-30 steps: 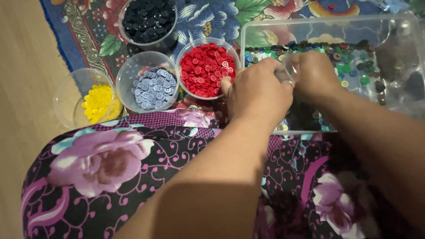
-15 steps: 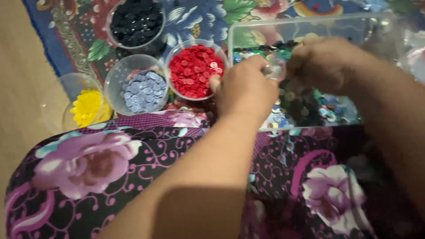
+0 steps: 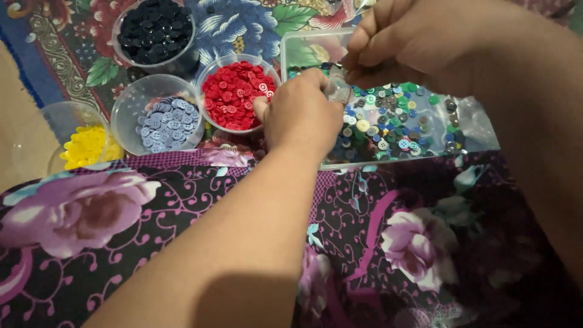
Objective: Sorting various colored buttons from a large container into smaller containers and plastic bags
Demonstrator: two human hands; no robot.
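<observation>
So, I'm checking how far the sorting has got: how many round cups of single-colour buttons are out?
4: black-button cup top left, red beside the left hand, grey-blue below black, yellow far left. Others may lie outside the frame.

Red buttons [image 3: 238, 94]; grey-blue buttons [image 3: 165, 123]; yellow buttons [image 3: 87, 147]; black buttons [image 3: 154, 29]; mixed green, blue, cream buttons [image 3: 388, 124]; black-and-purple floral fabric [image 3: 182, 243].

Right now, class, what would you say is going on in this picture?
A person sits over a clear tray of mixed buttons. The left hand and the right hand meet above it, pinching something small and clear between them; what it is cannot be made out. Beside the tray stand round tubs of red buttons, pale blue buttons, black buttons and yellow buttons.
</observation>
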